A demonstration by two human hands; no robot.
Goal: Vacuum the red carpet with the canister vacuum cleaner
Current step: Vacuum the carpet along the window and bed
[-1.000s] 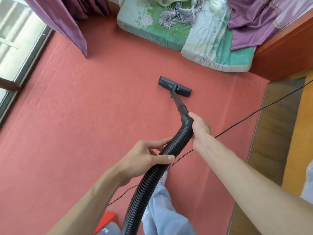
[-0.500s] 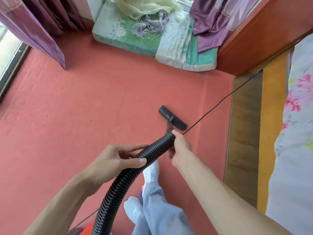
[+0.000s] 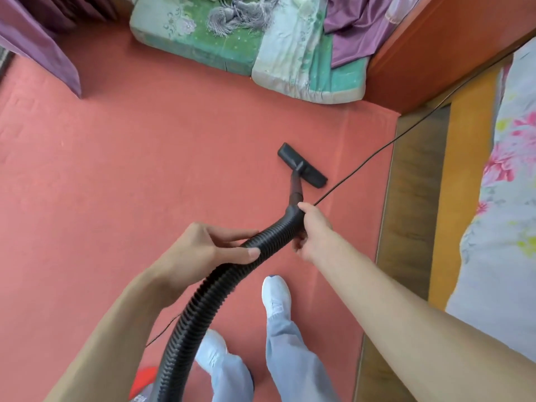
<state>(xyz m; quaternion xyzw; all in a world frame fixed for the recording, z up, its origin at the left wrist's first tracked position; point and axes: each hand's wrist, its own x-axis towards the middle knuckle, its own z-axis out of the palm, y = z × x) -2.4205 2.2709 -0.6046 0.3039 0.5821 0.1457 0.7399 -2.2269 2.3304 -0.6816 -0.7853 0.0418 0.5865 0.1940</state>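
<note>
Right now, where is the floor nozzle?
The floor nozzle lies flat on the red carpet, right of centre, ahead of the right hand, beside the power cord.

Under you the red carpet [image 3: 116, 175] covers most of the floor, and beside its right edge a strip of bare wooden floor [image 3: 406, 198] shows. On the carpet the black floor nozzle [image 3: 301, 169] lies flat, near that right edge. Your two white shoes [image 3: 276, 297] stand on the carpet too. At the carpet's far edge two green cushions [image 3: 249, 50] lie side by side, touching each other.
</note>
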